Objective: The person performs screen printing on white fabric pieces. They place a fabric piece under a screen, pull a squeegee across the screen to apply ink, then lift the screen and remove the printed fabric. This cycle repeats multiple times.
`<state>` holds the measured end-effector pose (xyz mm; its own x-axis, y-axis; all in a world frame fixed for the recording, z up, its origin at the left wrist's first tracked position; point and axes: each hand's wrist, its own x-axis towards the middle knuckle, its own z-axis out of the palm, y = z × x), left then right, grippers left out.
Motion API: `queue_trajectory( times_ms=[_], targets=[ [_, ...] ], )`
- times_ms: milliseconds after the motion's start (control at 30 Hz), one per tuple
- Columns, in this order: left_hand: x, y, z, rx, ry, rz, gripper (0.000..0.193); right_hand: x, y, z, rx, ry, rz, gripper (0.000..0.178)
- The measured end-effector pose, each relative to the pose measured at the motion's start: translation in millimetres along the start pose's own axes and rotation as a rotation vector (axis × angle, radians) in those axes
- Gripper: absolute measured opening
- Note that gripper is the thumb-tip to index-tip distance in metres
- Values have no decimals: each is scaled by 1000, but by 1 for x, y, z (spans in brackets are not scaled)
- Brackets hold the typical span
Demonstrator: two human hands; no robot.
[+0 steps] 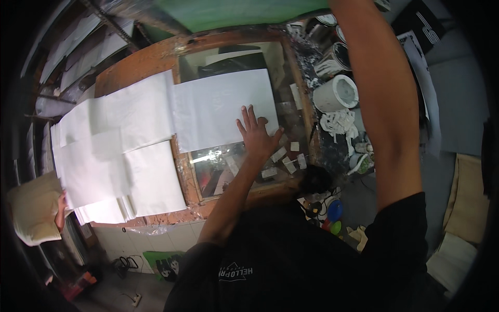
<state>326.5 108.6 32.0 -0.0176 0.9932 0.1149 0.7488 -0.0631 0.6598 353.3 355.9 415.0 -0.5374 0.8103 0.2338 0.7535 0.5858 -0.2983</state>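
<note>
My left hand (pixel 258 136) lies with fingers spread on the right part of a smooth white sheet (pixel 208 106). The sheet rests across a glass panel (pixel 208 161) set into the wooden table (pixel 136 63), over its middle part. A dark piece (pixel 234 64) and small pale blocks (pixel 288 165) show on or under the glass around the sheet. My right arm (pixel 387 99) reaches up past the top edge, so its hand is out of view.
Stacks of white sheets (pixel 150 174) cover the table's left side. Paint-smeared tubs (pixel 335 93) and a crumpled white rag (pixel 338 123) crowd the right. At far left, another person's hand (pixel 61 210) is beside tan sheets (pixel 36 208). A green board (pixel 234 13) stands behind.
</note>
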Motion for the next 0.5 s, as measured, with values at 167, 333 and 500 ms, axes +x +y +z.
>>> queue_trajectory(
  times_ms=[167, 333, 500],
  targets=[
    [-5, -18, 38, 85, -18, 56, 33, -23, -10, -2, -18, -79, 55, 65],
    [12, -37, 31, -30, 15, 46, 27, -9, -58, -26, -33, -279, 430, 60],
    [54, 4, -51, -227, 166, -20, 22, -18, 15, -7, 95, -65, -133, 54]
  ],
)
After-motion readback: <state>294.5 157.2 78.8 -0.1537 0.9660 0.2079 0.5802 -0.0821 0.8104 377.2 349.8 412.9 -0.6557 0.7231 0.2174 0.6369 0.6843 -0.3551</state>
